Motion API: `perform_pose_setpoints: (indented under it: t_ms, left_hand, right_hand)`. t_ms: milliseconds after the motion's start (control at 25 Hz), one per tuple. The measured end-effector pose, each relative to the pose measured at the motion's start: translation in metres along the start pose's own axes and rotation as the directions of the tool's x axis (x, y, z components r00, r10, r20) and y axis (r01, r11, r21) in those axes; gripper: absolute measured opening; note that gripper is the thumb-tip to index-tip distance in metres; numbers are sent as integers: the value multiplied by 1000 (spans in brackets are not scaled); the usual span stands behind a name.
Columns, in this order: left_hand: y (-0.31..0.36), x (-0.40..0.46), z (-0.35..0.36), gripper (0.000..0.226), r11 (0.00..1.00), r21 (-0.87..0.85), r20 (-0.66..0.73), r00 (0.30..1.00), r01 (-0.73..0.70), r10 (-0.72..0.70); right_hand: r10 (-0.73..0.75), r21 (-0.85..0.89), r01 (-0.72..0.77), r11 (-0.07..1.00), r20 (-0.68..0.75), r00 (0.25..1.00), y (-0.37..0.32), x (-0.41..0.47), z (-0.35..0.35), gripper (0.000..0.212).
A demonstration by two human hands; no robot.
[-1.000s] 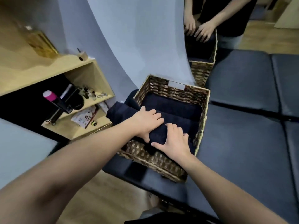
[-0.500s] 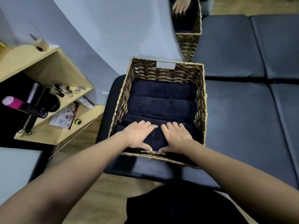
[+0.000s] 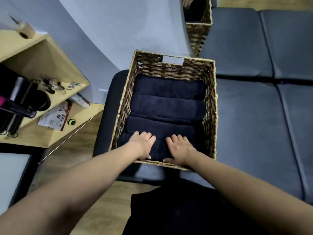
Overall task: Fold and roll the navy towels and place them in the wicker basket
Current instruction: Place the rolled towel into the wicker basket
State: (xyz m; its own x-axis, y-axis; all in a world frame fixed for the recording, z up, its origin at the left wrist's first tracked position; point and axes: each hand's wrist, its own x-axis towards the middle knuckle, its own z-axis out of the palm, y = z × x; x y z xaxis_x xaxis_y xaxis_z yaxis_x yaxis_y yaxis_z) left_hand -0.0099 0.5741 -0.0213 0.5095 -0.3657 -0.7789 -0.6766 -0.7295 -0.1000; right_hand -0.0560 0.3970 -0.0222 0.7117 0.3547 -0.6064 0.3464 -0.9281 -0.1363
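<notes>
Wooden shelving (image 3: 50, 53) is standing at the far left, holding dark clutter and a small paper packet (image 3: 54, 118). Moving right, a wicker basket (image 3: 210, 106) is sitting on a dark padded bench (image 3: 250, 126), beside a pale blue wall. Rolled navy towels (image 3: 167, 106) are lying inside the basket in rows, each roll's long axis running left to right across the basket, stacked from the far wall toward the person.

Both hands are reaching into the near end of the basket. The left hand (image 3: 144, 144) is lying flat, fingers straight and slightly spread, pressing down on the nearest towel roll (image 3: 159, 148). Just beside it, the right hand (image 3: 180, 148) is doing the same, palm down, fingers extended, gripping nothing. The two hands are sitting equally near the roll, directly on top of it, so any further tucking would be pushing straight down.

A second woven basket (image 3: 198, 33) is showing at the upper right.
</notes>
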Motion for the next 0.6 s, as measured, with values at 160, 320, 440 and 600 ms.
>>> perform_pose_setpoints:
  t_ms: [160,320,440,600]
  left_hand:
    - [-29,-12,-27,93,987,-146,125,989,-60,79]
    - [-28,-20,-35,86,992,98,100,991,81,-90]
    - [-25,-9,-21,71,994,81,83,993,80,-86]
    - [-32,0,-6,63,996,-74,41,998,54,-51]
  right_hand:
    - [-4,11,3,1000,115,993,32,-19,-30,86]
    - [31,-62,-22,998,149,988,37,-25,-38,68]
    - [46,5,-48,999,158,986,35,-21,-28,60]
    - [133,87,-153,984,204,970,36,-9,-19,48]
